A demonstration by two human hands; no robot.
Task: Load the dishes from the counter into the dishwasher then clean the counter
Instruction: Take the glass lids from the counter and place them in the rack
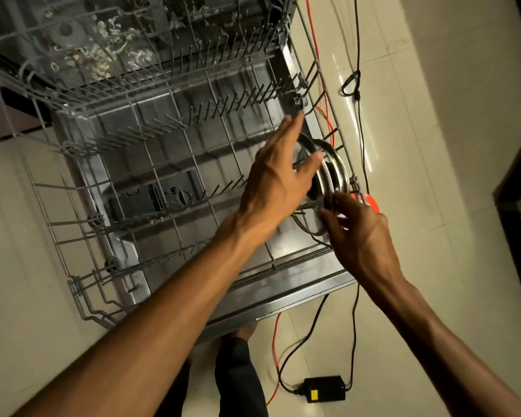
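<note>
Plates, steel ones, are standing on edge between the tines at the right end of the lower rack, close against its side wire. I count two rims, maybe a third behind the hand, can't say for sure. The right hand has its fingertips curled onto the near edge of the front plate, looks like a light pinch on the rim rather than a full grab. The left hand is spread out, fingers straight and apart, hovering over or just brushing the inner side of the plates, holding nothing as far as I can tell.

So this is the loading step, and I'd say early on: the rest of the rack is bare wire and the counter isn't even in view. Next move probably calls for making sure the plate sits properly in its slot and stands by itself, then letting go and heading back for more dishes. Wiping the counter comes way later.

Pose-wise both forearms reach forward and down over the open dishwasher door, the left arm crossing in from lower left, the right coming in from the lower right with the wrist bent inward. On the floor just beside the door there's a black cable, an orange cable and a small black adapter.
</note>
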